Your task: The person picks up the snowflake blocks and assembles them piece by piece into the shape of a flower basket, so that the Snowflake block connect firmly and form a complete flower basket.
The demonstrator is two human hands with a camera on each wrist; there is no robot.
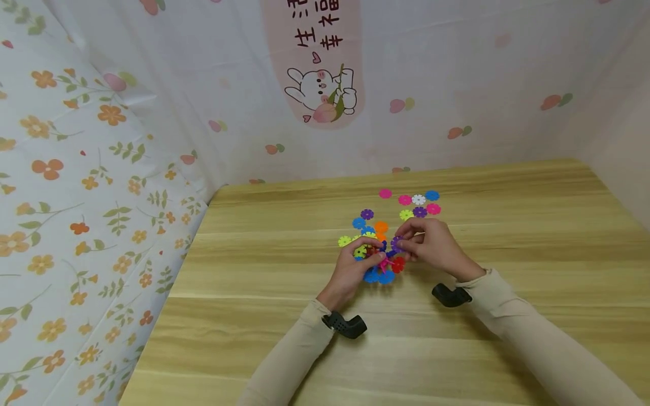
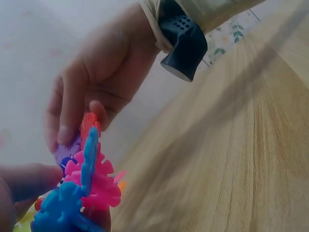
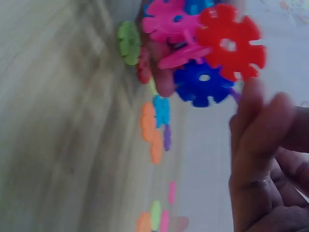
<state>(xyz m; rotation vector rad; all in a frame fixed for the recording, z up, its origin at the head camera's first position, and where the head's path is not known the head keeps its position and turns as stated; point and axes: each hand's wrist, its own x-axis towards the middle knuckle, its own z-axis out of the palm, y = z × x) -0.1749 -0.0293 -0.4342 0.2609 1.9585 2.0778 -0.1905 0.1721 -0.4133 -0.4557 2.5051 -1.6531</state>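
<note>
My left hand (image 1: 349,269) grips a cluster of interlocked plastic snowflake discs, held just over the table. Light blue discs (image 2: 60,204) and pink discs (image 2: 105,191) show in the left wrist view. A red disc (image 3: 246,41) and a dark blue disc (image 3: 186,87) stand out from the cluster in the right wrist view. With thumb and fingers my right hand (image 1: 434,243) pinches a purple disc (image 2: 69,149) at the cluster's edge, by the dark blue one. Whether its slot is joined there, I cannot tell. The left fingers hide part of the cluster.
Loose discs lie beyond the hands on the wooden table (image 1: 264,254): a white one (image 1: 418,199), a pink one (image 1: 385,193), an orange one (image 1: 381,226) and several others. Yellow-green discs (image 1: 345,241) lie by the left hand. A printed curtain (image 1: 228,84) hangs behind the table.
</note>
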